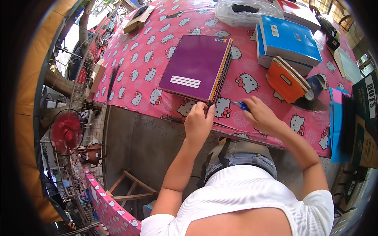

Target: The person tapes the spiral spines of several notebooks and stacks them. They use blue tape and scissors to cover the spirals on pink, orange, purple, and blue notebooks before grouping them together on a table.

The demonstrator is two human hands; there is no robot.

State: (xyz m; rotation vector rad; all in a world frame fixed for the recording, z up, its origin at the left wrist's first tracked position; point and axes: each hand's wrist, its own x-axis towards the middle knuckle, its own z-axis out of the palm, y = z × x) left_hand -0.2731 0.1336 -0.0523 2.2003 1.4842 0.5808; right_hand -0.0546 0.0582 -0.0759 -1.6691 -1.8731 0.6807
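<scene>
A stack of spiral-bound notebooks (193, 65) with a purple cover on top lies at the near-middle of the table, black coils along its right side. My left hand (199, 120) is closed at the stack's near right corner, its fingertips pinching the end of a black spiral coil (211, 103). A short way to the right, my right hand (260, 114) grips blue-handled pliers (243, 106). Their metal tip points left toward the coil, apart from it. Most of the handles are hidden in my palm.
Blue spiral-bound books (289, 41) are stacked at the right, behind an orange pouch (287, 80). A clear plastic bag (248, 11) sits at the far side. The table (134, 84) has a pink patterned cover. Boxes (364, 118) stand right; a red fan (67, 131) stands left.
</scene>
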